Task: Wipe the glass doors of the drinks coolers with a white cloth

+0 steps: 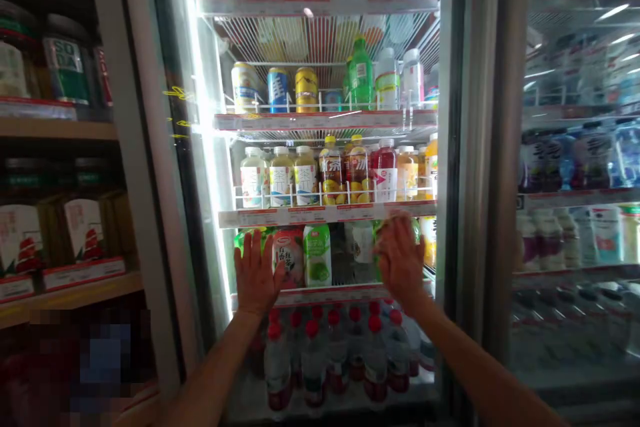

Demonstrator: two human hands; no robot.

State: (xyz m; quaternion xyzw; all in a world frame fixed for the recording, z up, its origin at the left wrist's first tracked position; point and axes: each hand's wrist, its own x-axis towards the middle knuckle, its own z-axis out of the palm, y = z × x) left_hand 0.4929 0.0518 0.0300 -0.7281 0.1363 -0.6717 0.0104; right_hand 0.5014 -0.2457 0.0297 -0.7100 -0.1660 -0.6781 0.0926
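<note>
My left hand (256, 275) is raised with its fingers spread, in front of the left part of the fourth shelf of a lit drinks fridge, and holds nothing. Close to its thumb stand a red carton (289, 257) and a green-and-white carton (318, 257). On the right, my right hand (401, 260) is up before the same shelf, slightly blurred, its fingers stretched upward and nothing visible in it. It partly covers the drinks behind it; a pale container (361, 241) shows to its left. I cannot tell whether either hand touches anything.
Above the hands, a shelf edge (325, 215) carries bottles, including a red bottle (385, 170). Higher up are cans (306, 90) and a green bottle (360, 73). Red-capped bottles (313, 367) stand below. Metal door frames (500, 147) flank the opening; wooden shelves (60, 128) hold jars at left.
</note>
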